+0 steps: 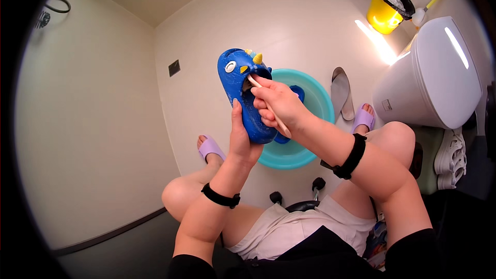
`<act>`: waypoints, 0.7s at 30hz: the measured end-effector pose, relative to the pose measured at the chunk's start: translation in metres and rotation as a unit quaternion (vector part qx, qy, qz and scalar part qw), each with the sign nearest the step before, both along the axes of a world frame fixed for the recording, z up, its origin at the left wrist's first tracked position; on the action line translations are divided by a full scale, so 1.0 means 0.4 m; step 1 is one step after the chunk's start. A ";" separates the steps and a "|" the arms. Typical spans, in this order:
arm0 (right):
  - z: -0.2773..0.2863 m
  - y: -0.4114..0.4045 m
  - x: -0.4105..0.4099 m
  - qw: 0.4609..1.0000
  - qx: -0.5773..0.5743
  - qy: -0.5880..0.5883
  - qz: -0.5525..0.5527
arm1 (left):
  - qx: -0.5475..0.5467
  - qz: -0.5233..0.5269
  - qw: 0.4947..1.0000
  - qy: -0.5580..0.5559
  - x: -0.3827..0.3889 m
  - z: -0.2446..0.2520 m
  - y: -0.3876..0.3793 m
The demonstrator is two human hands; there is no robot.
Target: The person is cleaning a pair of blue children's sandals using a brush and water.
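Note:
A blue rubber clog (228,81) with a yellow horn, a white eye and whitish suds on its surface is held up in front of me. My left hand (242,135) grips it from below at the heel, thumb along the side. My right hand (281,102) is closed around the handle of a brush (277,118), whose head is hidden inside the toe opening. Beneath both hands stands a turquoise plastic basin (323,100) with water; another blue clog (297,92) lies in it, partly hidden by my right hand and the held clog.
Two insoles (341,93) lie right of the basin. A white toilet (410,81), a yellow bin (381,13) and a toilet brush (433,0) stand at the right. White shoes (451,159) rest beside my right knee. A floor drain (174,68) is at the left, near the wall.

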State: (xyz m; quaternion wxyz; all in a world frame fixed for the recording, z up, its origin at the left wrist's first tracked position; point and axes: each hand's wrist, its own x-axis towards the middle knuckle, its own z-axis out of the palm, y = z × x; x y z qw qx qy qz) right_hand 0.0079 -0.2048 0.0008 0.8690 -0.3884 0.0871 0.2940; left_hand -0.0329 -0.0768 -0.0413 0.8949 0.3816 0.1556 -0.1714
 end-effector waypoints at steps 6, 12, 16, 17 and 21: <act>-0.045 0.014 -0.060 0.964 -0.198 -0.156 0.086 | -0.012 0.060 0.998 0.008 0.046 -0.055 0.061; -0.024 -0.005 -0.132 0.895 -0.333 -0.243 0.169 | -0.020 0.107 0.994 0.004 0.081 -0.078 0.161; -0.013 -0.013 -0.133 0.877 -0.372 -0.241 0.186 | -0.002 0.124 0.992 -0.015 0.093 -0.081 0.168; -0.021 -0.011 -0.131 0.873 -0.381 -0.263 0.153 | -0.005 0.118 0.993 -0.017 0.093 -0.077 0.156; -0.019 0.000 -0.084 0.890 -0.365 -0.243 0.125 | -0.006 0.071 0.997 -0.029 0.071 -0.067 0.128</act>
